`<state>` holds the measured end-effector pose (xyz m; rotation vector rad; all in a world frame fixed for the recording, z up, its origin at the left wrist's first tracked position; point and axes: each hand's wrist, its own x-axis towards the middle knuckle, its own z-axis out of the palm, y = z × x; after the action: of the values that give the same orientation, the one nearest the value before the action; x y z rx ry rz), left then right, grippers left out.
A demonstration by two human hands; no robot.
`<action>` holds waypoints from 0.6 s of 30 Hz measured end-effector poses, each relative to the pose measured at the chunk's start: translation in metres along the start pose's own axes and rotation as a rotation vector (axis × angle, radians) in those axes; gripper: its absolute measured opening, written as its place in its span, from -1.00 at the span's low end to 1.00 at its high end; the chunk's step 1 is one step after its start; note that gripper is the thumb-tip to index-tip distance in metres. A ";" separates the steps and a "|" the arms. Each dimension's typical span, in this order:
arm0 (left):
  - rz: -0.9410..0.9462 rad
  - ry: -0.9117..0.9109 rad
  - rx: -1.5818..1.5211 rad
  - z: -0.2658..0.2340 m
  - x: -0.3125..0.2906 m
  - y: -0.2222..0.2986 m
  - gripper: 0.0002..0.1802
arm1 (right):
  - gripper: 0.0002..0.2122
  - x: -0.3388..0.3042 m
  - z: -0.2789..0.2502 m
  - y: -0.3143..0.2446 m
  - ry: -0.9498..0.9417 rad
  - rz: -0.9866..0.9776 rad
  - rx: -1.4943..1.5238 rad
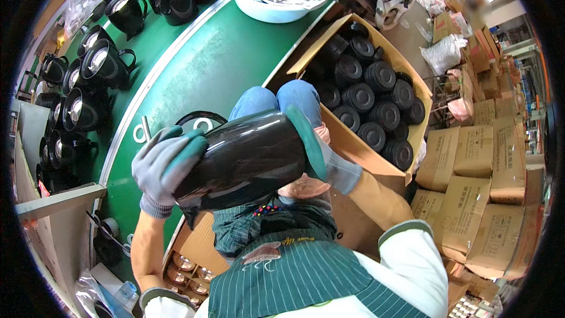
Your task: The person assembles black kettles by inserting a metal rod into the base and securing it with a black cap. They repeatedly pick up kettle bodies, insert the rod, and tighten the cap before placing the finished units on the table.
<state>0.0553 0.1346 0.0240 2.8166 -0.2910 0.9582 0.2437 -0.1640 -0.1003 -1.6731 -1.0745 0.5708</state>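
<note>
A glossy black jug lies on its side above my lap, held between both hands. My left hand, in a grey and green glove, is closed round its left end, with the thumb on the shell. A short metal rod sticks up beside those fingers; whether I grip it cannot be made out. At the right end my gloved right hand is wrapped against the jug, its fingertips partly hidden behind it. White rings lie on the green work surface just past the left hand, next to a round black part.
Several black jugs stand along the far left. A pale blue basin with patterned cloth sits ahead. To the right, an open carton holds round black parts. Stacked cartons stand farther right. A box of shiny round parts is low left.
</note>
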 end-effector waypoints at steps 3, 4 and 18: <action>-0.643 0.021 -0.413 0.033 -0.025 -0.006 -0.64 | -0.25 -0.001 -0.009 -0.053 0.028 -0.146 -0.256; -0.778 -0.004 -0.603 0.041 -0.028 -0.004 -0.67 | -0.25 0.003 -0.009 -0.067 0.054 -0.169 -0.093; -0.640 0.199 -0.485 0.130 -0.042 0.082 -0.34 | -0.44 0.019 -0.096 -0.052 0.126 0.260 1.046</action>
<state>0.0797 0.0341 -0.0973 2.1290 0.3426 0.8520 0.3092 -0.1913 -0.0147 -0.8860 -0.3193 0.9654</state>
